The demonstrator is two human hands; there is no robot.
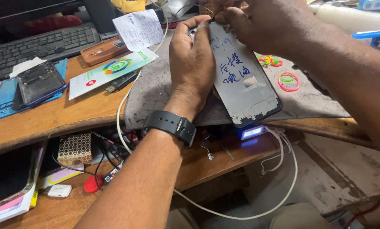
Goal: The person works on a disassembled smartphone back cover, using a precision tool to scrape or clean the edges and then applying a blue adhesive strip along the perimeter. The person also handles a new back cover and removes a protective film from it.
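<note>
Gripping a phone panel (245,80), the left hand (194,63) wraps its edge. The right hand (258,21) pinches its top corner above the mat (156,93).

Lighting: even, soft daylight-like light from above and the far side; bright overall, no harsh glare. Shadows: soft, falling under the wooden desk (71,114) edge onto the lower shelf, which is dim. Glow: small blue-lit device (252,132) below the grey mat (156,89). Focus: sharp at centre; near forearms slightly soft. Distortion: wide-angle stretch at the left and right edges.
</note>
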